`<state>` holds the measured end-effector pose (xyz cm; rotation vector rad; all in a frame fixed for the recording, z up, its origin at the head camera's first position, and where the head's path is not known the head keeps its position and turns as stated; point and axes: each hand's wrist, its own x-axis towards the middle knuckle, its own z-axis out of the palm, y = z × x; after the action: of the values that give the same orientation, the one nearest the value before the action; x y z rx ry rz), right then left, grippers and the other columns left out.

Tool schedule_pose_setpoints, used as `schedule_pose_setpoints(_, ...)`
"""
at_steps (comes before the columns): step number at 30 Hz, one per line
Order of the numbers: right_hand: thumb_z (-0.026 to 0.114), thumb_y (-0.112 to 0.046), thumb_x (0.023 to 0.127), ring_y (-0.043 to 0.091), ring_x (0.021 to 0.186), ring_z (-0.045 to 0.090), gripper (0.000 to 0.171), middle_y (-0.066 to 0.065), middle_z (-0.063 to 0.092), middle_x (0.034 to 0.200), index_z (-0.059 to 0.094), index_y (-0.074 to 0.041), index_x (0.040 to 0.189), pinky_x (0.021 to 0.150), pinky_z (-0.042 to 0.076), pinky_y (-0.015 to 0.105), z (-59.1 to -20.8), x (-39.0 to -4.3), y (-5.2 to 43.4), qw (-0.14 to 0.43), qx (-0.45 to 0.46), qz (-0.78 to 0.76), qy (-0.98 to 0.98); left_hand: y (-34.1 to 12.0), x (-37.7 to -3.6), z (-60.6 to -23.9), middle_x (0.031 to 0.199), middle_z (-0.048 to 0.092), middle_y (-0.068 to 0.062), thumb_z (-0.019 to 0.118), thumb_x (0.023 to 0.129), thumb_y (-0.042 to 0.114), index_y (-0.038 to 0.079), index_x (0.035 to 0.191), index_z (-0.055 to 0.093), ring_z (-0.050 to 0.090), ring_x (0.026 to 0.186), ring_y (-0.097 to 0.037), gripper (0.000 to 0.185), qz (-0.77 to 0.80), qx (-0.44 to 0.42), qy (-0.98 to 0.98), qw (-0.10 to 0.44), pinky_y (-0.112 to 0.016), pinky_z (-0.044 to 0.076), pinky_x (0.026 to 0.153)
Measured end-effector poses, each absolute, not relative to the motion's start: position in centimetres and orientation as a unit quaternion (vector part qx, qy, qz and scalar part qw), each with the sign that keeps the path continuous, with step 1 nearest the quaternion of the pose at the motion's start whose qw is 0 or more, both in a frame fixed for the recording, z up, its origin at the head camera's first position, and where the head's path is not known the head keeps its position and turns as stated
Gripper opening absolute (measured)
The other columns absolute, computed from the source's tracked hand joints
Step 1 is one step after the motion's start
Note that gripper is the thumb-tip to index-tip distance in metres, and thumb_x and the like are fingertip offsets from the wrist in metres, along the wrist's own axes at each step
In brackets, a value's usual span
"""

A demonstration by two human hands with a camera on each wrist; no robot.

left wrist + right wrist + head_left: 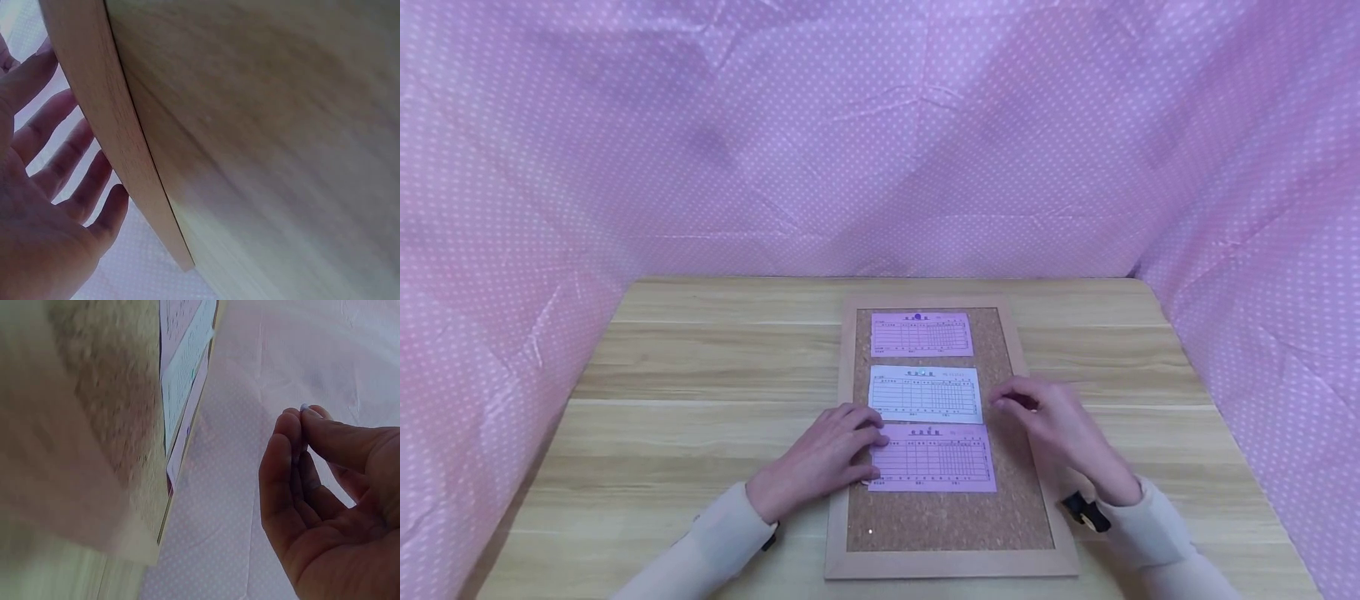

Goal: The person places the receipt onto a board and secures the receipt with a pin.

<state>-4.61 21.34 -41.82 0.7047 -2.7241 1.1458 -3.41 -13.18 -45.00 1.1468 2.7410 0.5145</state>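
On a wood-framed cork board (951,525) lie three printed slips in a column: a pink slip (921,337) at the top, a white slip (925,400) in the middle and another pink slip (932,467) below. A dark purple pushpin (917,317) sits at the upper slip's top edge, and a pale green one at the white slip's. My left hand (827,454) rests at the left edges of the lower two slips, fingers spread. Right of the white slip, my right hand (1060,425) pinches a small pale pushpin (304,407), mostly hidden by thumb and finger.
The board lies on a wood-grain table (700,358), framed by a pale wooden rim (951,565). A white dot (870,531) shows on the cork at lower left. Pink dotted cloth (880,150) hangs behind the table and at both sides.
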Motion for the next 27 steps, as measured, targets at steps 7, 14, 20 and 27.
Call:
schedule_pose_setpoints(7, 0.076, 0.010, 0.087, 0.011, 0.086, 0.071, 0.023, 0.000, 0.078, 0.096, 0.078, -0.012, 0.096, 0.073, 0.061, 0.028, -41.9, -4.5, 20.0, 0.045, 0.245, 0.375, -0.893, -13.1, -3.4, -44.9, 0.131, 0.062, 0.000, 0.082, 0.088, 0.037, 0.015, 0.120, 0.076, 0.054, 0.122, -0.021, 0.039, 0.169, 0.374, 0.909, 0.074, -0.044, 0.047, 0.104)
schedule_pose_setpoints(14, 0.076, 0.003, 0.090, 0.006, 0.085, 0.068, 0.019, -0.002, 0.077, 0.096, 0.079, -0.013, 0.098, 0.074, 0.060, 0.027, -42.2, -4.6, 18.7, 0.010, 0.236, 0.379, -0.895, -13.1, -3.5, -44.9, 0.132, 0.062, -0.002, 0.082, 0.088, 0.038, 0.015, 0.120, 0.076, 0.054, 0.124, -0.023, 0.040, 0.169, 0.376, 0.908, 0.071, -0.046, 0.046, 0.106)
schedule_pose_setpoints(20, 0.076, 0.000, 0.091, 0.010, 0.086, 0.070, 0.016, -0.004, 0.077, 0.095, 0.078, -0.014, 0.097, 0.076, 0.060, 0.029, -42.3, -4.7, 18.0, -0.011, 0.246, 0.384, -0.890, -13.1, -3.4, -44.7, 0.132, 0.062, -0.002, 0.082, 0.088, 0.038, 0.015, 0.121, 0.076, 0.054, 0.125, -0.023, 0.040, 0.168, 0.373, 0.909, 0.079, -0.046, 0.045, 0.107)
schedule_pose_setpoints(27, 0.076, -0.001, 0.091, 0.009, 0.084, 0.070, 0.012, -0.002, 0.077, 0.094, 0.078, -0.011, 0.098, 0.075, 0.058, 0.027, -42.6, -5.2, 17.2, -0.037, 0.284, 0.376, -0.881, -13.2, -3.5, -44.5, 0.132, 0.062, -0.001, 0.082, 0.088, 0.037, 0.015, 0.121, 0.076, 0.054, 0.125, -0.023, 0.040, 0.166, 0.370, 0.910, 0.085, -0.046, 0.045, 0.108)
